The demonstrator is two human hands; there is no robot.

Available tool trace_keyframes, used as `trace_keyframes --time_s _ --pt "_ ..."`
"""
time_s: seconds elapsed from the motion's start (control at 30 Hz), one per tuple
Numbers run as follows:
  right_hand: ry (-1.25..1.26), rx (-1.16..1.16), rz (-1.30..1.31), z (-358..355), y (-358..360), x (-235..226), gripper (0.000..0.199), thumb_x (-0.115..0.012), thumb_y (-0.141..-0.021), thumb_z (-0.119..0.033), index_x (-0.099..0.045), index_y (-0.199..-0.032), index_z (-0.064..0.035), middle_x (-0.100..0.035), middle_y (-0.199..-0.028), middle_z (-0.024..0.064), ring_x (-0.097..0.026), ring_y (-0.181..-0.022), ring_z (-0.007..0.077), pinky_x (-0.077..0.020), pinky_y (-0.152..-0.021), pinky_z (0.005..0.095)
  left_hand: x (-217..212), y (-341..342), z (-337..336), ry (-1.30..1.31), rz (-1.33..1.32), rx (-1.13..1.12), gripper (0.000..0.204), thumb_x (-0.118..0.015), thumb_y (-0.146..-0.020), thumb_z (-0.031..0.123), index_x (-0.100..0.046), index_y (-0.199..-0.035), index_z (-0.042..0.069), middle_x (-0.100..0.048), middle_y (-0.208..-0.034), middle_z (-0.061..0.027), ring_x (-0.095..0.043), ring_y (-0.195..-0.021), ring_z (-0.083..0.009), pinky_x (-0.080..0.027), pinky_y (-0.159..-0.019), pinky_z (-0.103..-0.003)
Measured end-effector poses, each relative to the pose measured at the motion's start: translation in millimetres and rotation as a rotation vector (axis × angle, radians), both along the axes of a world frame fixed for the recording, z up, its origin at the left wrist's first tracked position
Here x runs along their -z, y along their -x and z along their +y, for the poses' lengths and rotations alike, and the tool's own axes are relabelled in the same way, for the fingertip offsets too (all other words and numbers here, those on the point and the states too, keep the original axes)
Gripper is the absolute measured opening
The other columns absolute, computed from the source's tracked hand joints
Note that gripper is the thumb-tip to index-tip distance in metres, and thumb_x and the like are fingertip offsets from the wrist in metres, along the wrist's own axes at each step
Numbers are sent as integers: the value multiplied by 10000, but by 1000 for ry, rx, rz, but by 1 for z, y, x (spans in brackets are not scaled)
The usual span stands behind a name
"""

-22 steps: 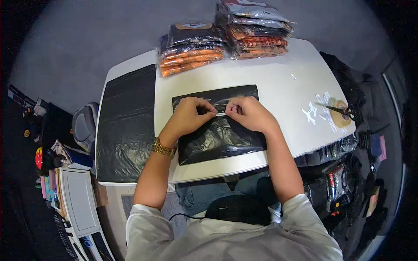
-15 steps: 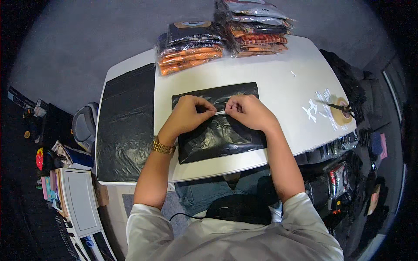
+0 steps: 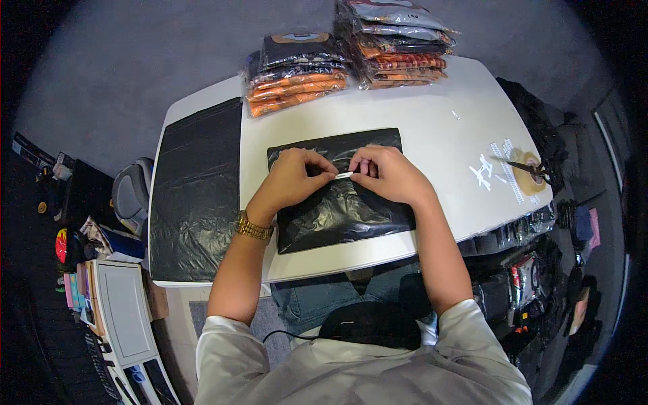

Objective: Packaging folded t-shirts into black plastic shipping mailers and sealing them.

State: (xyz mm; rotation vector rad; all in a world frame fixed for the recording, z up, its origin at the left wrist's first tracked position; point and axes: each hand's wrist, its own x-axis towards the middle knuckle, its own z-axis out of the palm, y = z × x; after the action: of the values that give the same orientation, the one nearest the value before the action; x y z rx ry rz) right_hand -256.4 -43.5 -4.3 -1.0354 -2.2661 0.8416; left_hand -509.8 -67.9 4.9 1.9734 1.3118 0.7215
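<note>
A small white paper strip (image 3: pixel 343 175) is stretched between my two hands, just over a black plastic mailing bag (image 3: pixel 337 226). My left hand (image 3: pixel 291 177) pinches its left end between thumb and forefinger. The right end is pinched by my right hand (image 3: pixel 390 174), whose other fingers are curled in. The bag lies flat on the white table (image 3: pixel 432 121), its surface creased and shiny. Whether the strip touches the bag, I cannot tell.
Black plastic bags (image 3: pixel 196 196) lie flat at the table's left. Two stacks of clear-wrapped folded garments, a shorter stack (image 3: pixel 297 74) and a taller stack (image 3: pixel 401 50), stand at the back. At right are scissors (image 3: pixel 523 166), a tape roll (image 3: pixel 536 177) and loose white strips (image 3: pixel 481 172).
The white strip has tilted slightly and shows more of its face. Both hands keep nearly the same place, still pinching it.
</note>
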Motion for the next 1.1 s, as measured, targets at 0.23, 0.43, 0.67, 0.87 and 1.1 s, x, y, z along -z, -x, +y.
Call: trace_keyframes --time_s 0.23,0.43,0.67,0.87,1.1 --pt "10 -15 7 -2 -1 -3 177 -824 -860 -50 -730 -1008 -25 -647 -867 84 -638 -767 183 -544 -705 336 0 0 -1 5 -18 11 154 -822 -880 128 -844 -1000 34 -809 -971 -123 -742 -929 -226 -562 -860 -368" --pt "-36 -20 24 -4 0 -4 213 -852 -846 -69 -742 -1027 -48 -624 -894 86 -637 -812 204 -543 -735 346 2 1 0 25 -22 8 157 -824 -885 133 -844 -1008 38 -805 -975 -120 -737 -934 -227 -559 -864 -365" --pt "-84 -22 42 -3 0 -2 186 -853 -849 -80 -756 -1003 -46 -639 -913 94 -648 -806 219 -545 -737 352 4 1 1 -54 -20 32 162 -815 -877 130 -841 -1000 27 -807 -951 -142 -762 -899 -246 -577 -864 -365" --pt "-84 -9 22 -4 0 -3 184 -852 -849 -80 -758 -1003 -44 -647 -913 97 -657 -813 225 -550 -745 360 3 0 0 -60 -13 37 154 -811 -873 119 -840 -994 28 -799 -939 -135 -751 -881 -241 -574 -843 -363" --pt "-88 -5 16 -4 0 -1 175 -845 -852 -76 -758 -1002 -47 -653 -902 103 -661 -818 237 -552 -749 366 7 1 1 -106 -59 45 152 -806 -865 115 -841 -986 30 -782 -912 -133 -739 -818 -230 -574 -792 -345"
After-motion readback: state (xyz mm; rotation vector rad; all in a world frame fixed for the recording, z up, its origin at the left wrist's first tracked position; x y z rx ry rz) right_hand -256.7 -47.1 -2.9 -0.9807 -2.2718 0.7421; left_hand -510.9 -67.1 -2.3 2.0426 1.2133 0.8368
